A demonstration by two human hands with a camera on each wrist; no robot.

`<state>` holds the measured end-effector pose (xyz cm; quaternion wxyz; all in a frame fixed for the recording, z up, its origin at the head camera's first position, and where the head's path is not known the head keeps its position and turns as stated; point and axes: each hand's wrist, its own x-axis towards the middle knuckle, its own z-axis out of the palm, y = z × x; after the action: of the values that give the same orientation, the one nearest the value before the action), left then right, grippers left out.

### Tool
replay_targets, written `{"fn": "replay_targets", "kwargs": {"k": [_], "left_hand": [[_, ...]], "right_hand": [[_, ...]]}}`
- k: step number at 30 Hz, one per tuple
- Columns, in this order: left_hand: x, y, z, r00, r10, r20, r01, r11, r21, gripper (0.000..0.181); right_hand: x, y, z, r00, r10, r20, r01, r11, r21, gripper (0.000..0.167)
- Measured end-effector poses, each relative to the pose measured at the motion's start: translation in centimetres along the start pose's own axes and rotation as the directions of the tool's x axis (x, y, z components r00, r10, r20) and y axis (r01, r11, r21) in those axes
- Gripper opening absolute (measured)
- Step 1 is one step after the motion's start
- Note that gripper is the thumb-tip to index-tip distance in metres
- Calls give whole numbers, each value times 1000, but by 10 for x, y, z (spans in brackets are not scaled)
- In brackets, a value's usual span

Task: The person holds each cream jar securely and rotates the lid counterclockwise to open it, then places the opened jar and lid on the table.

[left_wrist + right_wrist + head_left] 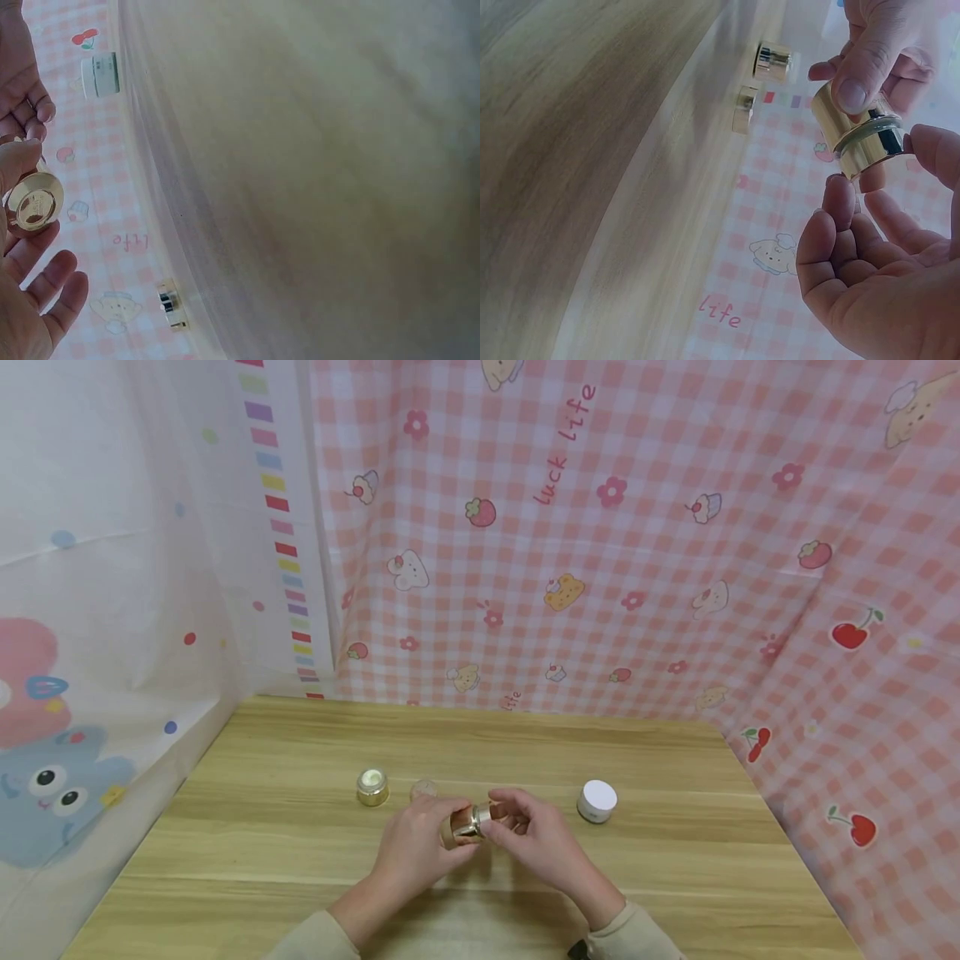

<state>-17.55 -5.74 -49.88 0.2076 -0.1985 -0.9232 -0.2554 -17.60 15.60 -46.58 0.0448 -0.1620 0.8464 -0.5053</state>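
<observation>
A shiny gold bottle (pixel 466 823) lies on its side between the two hands, above the wooden table. The left hand (pixel 417 843) grips its wider end, thumb on the gold wall in the right wrist view; the round gold base (pixel 34 204) faces the left wrist camera. At the bottle's narrower gold end (pixel 871 152), the right hand (pixel 542 841) pinches with thumb and fingertips. In the right wrist view a glassy ring (pixel 868 129) separates the two gold parts.
An open gold-based jar (pixel 372 787) with pale contents stands at the left on the table (pixel 300 852). Beside it, a round lid (pixel 423 789) lies just beyond the left hand. Right of the hands stands a white-lidded jar (pixel 597 801). Patterned cloth (pixel 525 543) hangs behind the table.
</observation>
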Motion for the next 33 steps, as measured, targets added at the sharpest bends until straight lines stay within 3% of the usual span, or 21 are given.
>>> {"fn": "replay_targets", "kwargs": {"k": [9, 33], "left_hand": [[0, 3, -1, 999, 1, 50, -1, 1000, -13, 53], [2, 4, -1, 996, -81, 29, 83, 996, -39, 52]], "right_hand": [[-4, -2, 2, 1000, -13, -14, 13, 999, -29, 45], [-4, 0, -7, 997, -5, -81, 2, 999, -41, 44]]}}
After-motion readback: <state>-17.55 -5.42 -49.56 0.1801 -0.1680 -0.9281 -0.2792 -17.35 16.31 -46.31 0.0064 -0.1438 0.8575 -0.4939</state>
